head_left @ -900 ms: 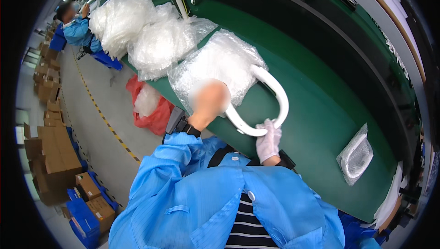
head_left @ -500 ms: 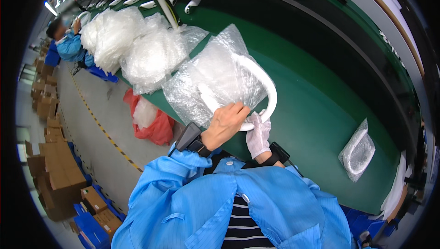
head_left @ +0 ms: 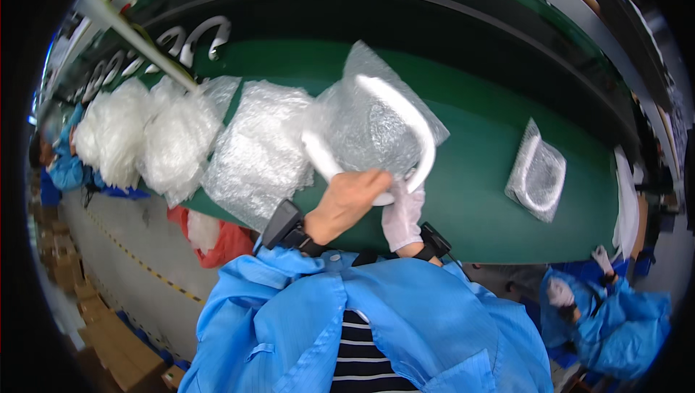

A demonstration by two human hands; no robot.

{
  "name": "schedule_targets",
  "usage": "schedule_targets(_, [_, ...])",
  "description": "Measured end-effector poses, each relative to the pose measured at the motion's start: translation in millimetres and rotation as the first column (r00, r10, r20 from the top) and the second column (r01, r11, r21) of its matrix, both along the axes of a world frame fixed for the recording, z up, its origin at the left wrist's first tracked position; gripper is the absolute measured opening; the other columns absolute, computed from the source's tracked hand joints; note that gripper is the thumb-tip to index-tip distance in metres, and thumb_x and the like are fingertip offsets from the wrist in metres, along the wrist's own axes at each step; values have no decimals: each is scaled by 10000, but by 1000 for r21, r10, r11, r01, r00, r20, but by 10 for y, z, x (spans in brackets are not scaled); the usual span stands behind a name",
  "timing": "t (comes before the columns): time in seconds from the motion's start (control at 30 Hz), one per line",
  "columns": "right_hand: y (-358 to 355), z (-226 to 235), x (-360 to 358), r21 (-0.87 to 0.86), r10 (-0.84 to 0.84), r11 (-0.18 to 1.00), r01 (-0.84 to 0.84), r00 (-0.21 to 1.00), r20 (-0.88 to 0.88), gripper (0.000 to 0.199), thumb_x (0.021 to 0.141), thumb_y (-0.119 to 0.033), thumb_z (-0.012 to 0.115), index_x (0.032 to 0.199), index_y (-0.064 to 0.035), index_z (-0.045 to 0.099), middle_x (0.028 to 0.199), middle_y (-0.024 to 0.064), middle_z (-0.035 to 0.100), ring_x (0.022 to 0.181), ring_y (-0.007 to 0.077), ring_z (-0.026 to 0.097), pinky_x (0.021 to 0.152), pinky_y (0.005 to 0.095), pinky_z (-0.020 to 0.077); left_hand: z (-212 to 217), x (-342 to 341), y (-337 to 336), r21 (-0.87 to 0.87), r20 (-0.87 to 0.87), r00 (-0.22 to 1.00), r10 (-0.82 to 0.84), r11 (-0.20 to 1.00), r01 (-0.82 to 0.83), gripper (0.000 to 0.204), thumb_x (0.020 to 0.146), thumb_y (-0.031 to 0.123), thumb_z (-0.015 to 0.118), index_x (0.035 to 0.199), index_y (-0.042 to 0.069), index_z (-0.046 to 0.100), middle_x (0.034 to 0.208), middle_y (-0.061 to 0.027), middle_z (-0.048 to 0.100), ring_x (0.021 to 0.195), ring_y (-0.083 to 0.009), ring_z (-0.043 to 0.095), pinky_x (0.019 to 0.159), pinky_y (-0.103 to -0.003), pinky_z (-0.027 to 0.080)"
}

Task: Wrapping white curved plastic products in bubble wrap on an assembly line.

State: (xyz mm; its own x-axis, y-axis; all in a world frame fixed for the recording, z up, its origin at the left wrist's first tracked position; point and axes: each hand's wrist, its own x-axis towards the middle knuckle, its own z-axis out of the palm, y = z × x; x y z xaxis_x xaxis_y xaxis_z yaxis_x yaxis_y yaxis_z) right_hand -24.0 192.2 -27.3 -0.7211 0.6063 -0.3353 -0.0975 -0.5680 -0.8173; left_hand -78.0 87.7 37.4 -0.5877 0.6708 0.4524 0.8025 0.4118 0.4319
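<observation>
A thick white U-shaped part (head_left: 426, 143) is in front of me over the green table, its bend toward my body. A clear bubble-wrap bag (head_left: 376, 129) lies along and between its two arms; whether the part is inside the bag or on top, I cannot tell. My bare left hand (head_left: 347, 203) is closed over the bend, fingertips pressed together beside the bag's near edge. Close on its right, my right hand (head_left: 402, 219), in a white glove, is closed around the part's near right side. Its fingertips are partly hidden.
Flat bubble-wrap bags (head_left: 257, 143) and crumpled clear plastic (head_left: 177, 143) lie to the left. A wrapped part (head_left: 539, 176) rests at the right. More curved parts (head_left: 206, 35) stand at the back left. A co-worker (head_left: 615, 313) is at lower right, a red bag (head_left: 224, 241) below the table.
My view has turned right, and a co-worker shows at lower right. The part and one bag have come away from the other bags, toward the right. Both hands keep their hold.
</observation>
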Motion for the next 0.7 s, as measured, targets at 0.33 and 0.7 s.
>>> schedule_targets(0.33, [865,-296,420,-199,-227,948,250,965,131,163,857,-94,541,1018,-69,521,839,71,568,685,145,535,587,278,454,-242,498,499,69,515,791,-329,936,344,89,845,120,578,871,49,532,683,-109,575,584,-263,580,509,-345,440])
schedule_targets(0.7, [1987,-602,738,-148,-198,966,210,976,92,339,888,-267,525,1094,-2,477,1035,109,523,1011,228,496,920,358,403,-525,76,-327,-108,414,896,162,986,-128,131,802,168,608,878,76,552,776,-81,585,746,-263,587,633,-369,467])
